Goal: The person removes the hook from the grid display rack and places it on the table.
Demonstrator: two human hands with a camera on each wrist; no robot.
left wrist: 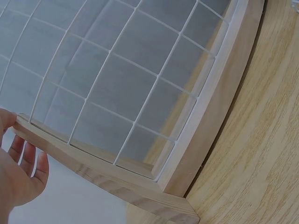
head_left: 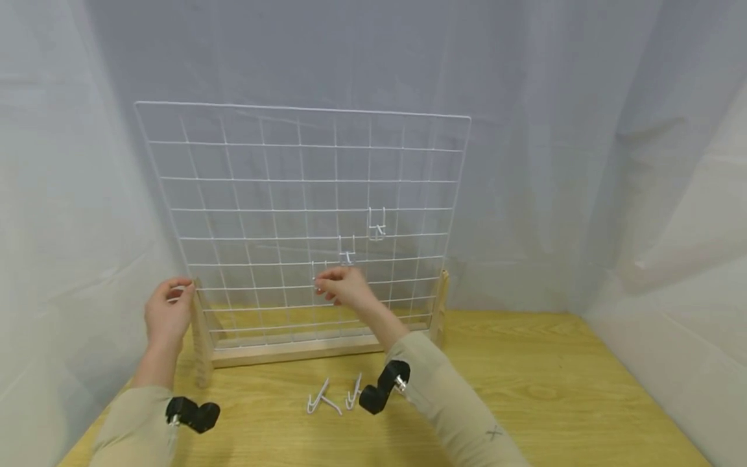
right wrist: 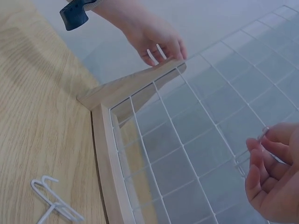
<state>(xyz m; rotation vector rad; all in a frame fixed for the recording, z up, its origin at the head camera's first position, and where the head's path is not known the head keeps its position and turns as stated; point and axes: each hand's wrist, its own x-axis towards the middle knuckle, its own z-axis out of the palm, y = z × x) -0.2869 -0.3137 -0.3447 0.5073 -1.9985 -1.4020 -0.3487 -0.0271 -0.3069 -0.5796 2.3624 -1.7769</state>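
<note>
A white wire grid panel (head_left: pixel 280 162) stands upright in a wooden stand (head_left: pixel 297 352). My left hand (head_left: pixel 168 311) grips the top of the stand's left post (left wrist: pixel 51 144), thumb on one side and fingers on the other. At the lower middle of the grid, my right hand (head_left: pixel 345 287) pinches a white wire hook (right wrist: pixel 265 131) between thumb and fingertips. The hook's upper prongs (head_left: pixel 313 266) show at a grid wire; the rest is mostly behind the fingers. Up and to the right, two more white hooks hang on the grid, a nearer one (head_left: pixel 347 254) and a higher one (head_left: pixel 377 227).
On the wooden table (head_left: pixel 525 376), in front of the stand, lie two loose white hooks, one on the left (head_left: pixel 320 397) and one (head_left: pixel 353 393) beside the right wrist camera (head_left: pixel 379 389). Pale curtains (head_left: pixel 525 162) hang behind and at both sides.
</note>
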